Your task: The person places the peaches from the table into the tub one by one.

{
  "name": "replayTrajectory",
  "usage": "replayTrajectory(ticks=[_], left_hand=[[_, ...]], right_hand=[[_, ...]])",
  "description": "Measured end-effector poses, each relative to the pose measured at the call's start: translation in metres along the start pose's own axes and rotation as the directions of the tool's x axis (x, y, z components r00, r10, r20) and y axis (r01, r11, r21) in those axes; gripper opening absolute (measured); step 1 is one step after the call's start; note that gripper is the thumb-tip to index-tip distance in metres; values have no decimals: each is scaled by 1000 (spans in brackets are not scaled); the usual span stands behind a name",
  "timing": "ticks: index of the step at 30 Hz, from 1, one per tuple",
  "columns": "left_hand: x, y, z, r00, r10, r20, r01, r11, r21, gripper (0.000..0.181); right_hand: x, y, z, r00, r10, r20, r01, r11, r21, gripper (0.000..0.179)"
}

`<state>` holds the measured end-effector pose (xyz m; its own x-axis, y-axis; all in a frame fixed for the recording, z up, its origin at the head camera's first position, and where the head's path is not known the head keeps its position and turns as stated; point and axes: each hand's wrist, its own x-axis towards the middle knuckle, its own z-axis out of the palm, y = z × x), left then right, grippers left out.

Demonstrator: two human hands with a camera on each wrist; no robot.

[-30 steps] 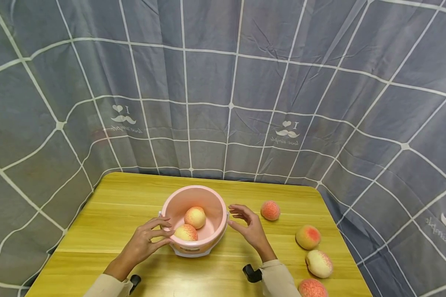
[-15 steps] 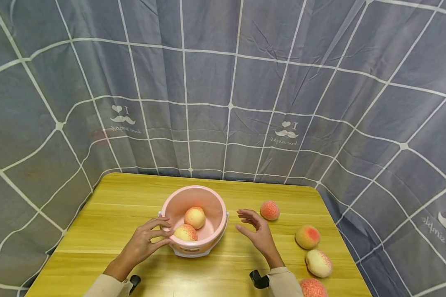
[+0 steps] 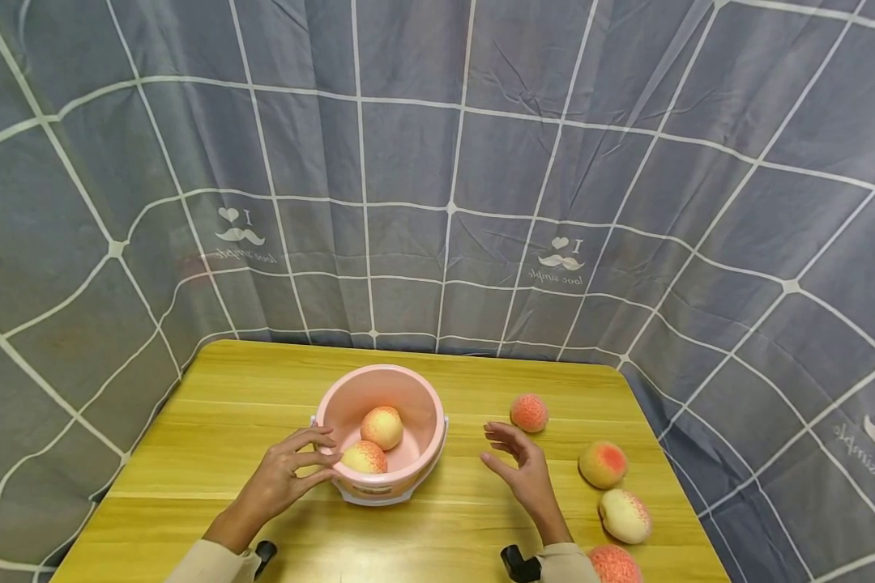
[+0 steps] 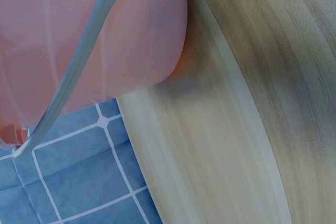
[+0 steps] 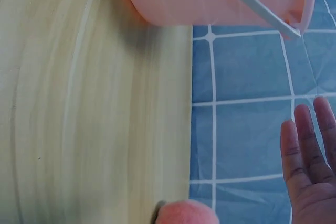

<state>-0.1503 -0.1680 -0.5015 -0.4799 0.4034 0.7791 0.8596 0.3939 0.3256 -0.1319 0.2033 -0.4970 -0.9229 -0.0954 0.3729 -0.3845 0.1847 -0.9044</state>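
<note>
As hands flank bucket, peaches inside

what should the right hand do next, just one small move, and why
Perhaps reach the right hand toward the red peach closest to it: that hand holds nothing, the peach lies outside the pink bucket, and two peaches are already inside.
</note>
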Motion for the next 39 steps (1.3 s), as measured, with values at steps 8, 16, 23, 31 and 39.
replayTrajectory(ticks=[8,16,23,31,39], left_hand=[[0,0,1,1000,4,-10,-4,1000,-1,38],[0,-1,1,1000,0,-10,0,1000,0,37],[0,0,1,1000,-8,-3,8,1000,0,39],[0,0,1,1000,-14,3,14,1000,-4,37],[1,0,0,1000,-2,-6,2,1000,-5,37]], right_hand=[[-13,20,-13,996,-30,-86,31,999,9,43],[-22,20,-24,987,-20,-162,23,1000,18,42],[-32,22,-33,976,29,-218,-26,999,18,43],[-40,24,-44,963,49,-264,-47,999,11,44],[-49,21,-50,937,104,-335,-109,994,3,45]])
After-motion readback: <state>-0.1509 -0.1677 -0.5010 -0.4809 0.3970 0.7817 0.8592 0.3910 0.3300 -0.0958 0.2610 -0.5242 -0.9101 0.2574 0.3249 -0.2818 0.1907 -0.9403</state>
